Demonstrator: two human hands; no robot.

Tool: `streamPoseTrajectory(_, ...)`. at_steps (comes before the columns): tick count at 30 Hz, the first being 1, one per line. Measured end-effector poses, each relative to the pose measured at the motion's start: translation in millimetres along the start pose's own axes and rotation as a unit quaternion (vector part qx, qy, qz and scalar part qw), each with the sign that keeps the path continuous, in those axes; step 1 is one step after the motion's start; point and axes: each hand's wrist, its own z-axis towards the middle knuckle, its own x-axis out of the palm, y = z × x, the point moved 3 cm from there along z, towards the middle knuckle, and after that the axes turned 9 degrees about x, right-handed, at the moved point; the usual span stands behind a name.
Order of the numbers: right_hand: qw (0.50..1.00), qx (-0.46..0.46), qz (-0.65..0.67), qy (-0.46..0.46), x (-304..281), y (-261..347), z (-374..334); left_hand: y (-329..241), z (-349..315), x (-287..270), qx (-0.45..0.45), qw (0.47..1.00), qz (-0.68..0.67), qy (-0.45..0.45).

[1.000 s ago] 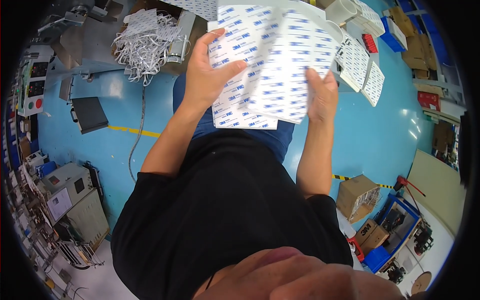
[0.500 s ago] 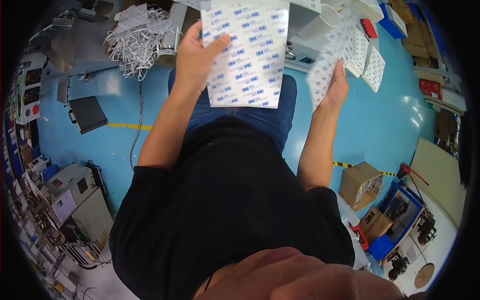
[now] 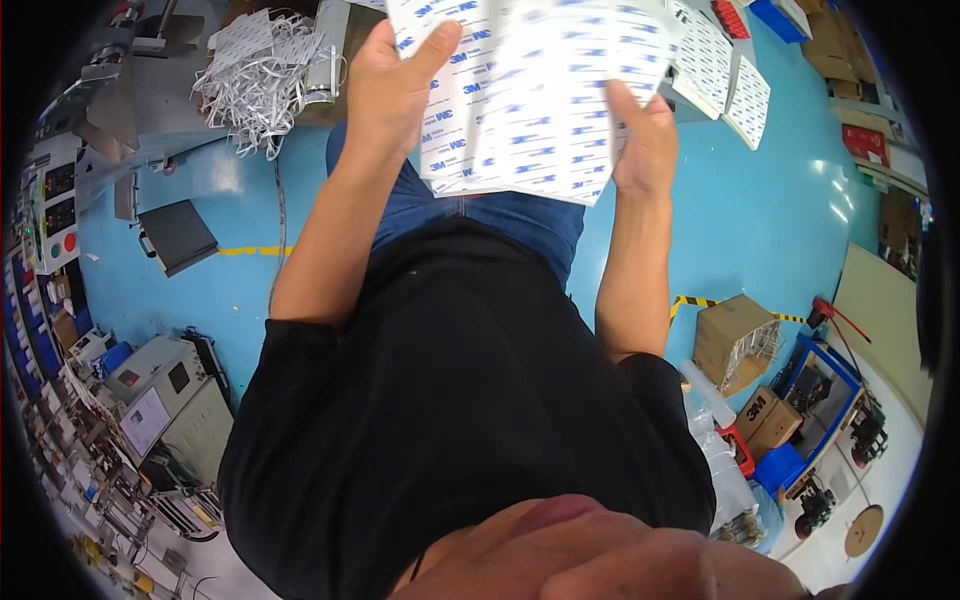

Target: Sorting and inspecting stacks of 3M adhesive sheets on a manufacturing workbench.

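White sheets with a repeated blue print are in both hands, above my lap at the top of the head view. My left hand (image 3: 392,95) grips the left edge of one printed sheet (image 3: 450,125), thumb lying on its face. On the other side my right hand (image 3: 645,140) pinches a second printed sheet (image 3: 555,135) at its right edge, thumb in front. This second sheet overlaps the first and hides much of it. Bright glare washes out its upper part. How many layers each hand holds, I cannot tell.
A tangle of white strips (image 3: 262,85) sits at the far left by a metal roller. More printed sheets (image 3: 745,105) lie in piles at the far right, near a red block (image 3: 730,18). A cardboard box (image 3: 730,340) and a dark case (image 3: 178,237) stand on the blue floor.
My right hand has swung its sheet leftward from beside the left-hand sheet to lie over it. The left-hand sheet now tilts slightly. The view has shifted a little.
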Motion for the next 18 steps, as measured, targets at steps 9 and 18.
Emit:
streamPoseTrajectory(9, 0.993, -0.036, 0.107, 0.028, 1.2, 8.6, -2.9, 1.0, 3.7, -1.7, -0.007, 0.997, -0.062, -0.039)
streamPoseTrajectory(18, 1.0, 0.018, 0.002, 0.025, 7.9, -11.4, -3.7, -1.1, -4.0, 19.5, -0.01, 0.999, -0.032, -0.012)
